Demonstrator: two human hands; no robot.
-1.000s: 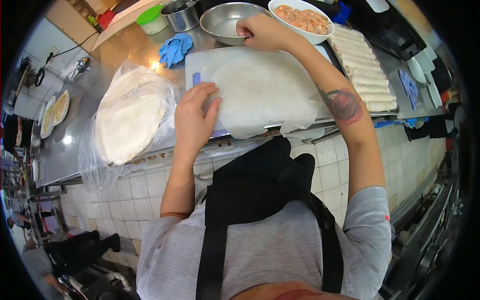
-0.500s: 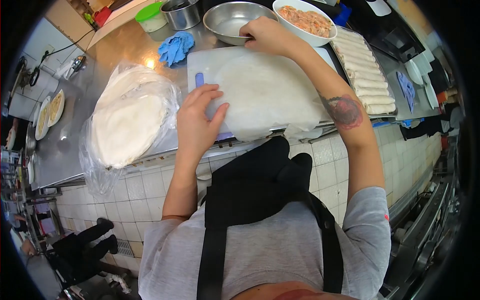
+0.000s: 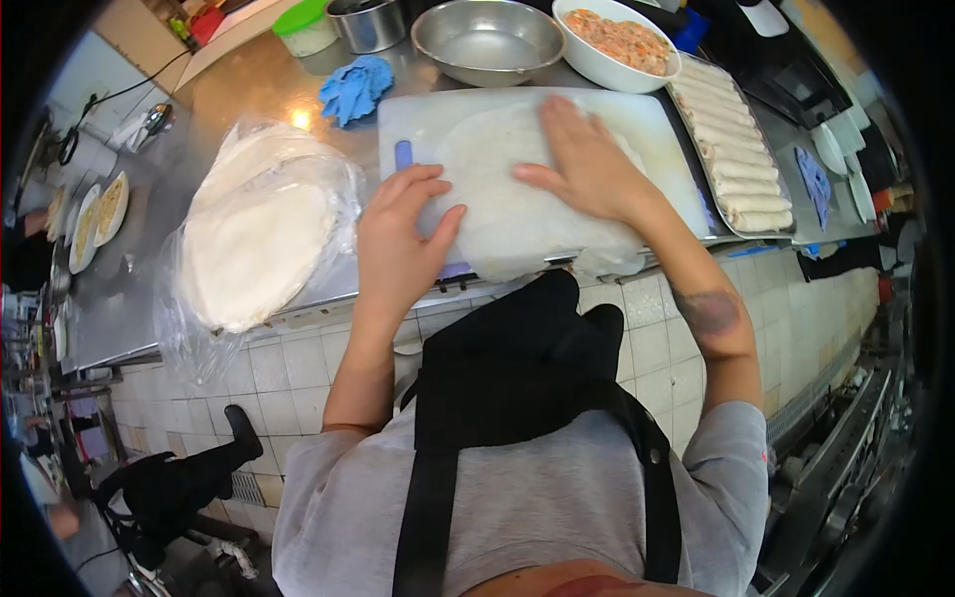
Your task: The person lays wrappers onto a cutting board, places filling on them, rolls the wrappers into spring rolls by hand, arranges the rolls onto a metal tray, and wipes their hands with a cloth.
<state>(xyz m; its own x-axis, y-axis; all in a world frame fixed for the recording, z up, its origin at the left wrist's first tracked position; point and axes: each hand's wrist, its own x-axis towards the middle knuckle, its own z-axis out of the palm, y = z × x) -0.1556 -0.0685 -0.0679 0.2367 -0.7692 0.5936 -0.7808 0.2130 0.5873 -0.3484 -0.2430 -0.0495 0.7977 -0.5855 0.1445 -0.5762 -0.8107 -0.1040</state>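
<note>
A thin, pale round wrapper sheet (image 3: pixel 487 189) lies on the white cutting board (image 3: pixel 408 119), its near edge hanging over the counter's front. My right hand (image 3: pixel 587 164) rests flat on the sheet, fingers stretched out. At the board's left edge my left hand (image 3: pixel 403 234) stays with fingers apart, holding nothing, its fingertips near the sheet's left side. Left of it, a stack of round wrapper sheets (image 3: pixel 259 249) sits partly inside a clear plastic bag (image 3: pixel 343 184). Behind the board stands a steel bowl (image 3: pixel 487 45) with a little liquid in it.
A white bowl of orange-flecked filling (image 3: pixel 617 45) stands at the back right. Rolled wraps (image 3: pixel 736 149) fill a tray on the right. A blue cloth (image 3: pixel 355 90), a steel pot (image 3: pixel 368 25) and a green-lidded tub (image 3: pixel 305 28) are at the back. Another person's leg (image 3: pixel 214 463) shows lower left.
My right hand has come out of the steel bowl and down onto the wrapper sheet, its fingers now spread flat. My left hand has barely moved. The other person's legs have shifted.
</note>
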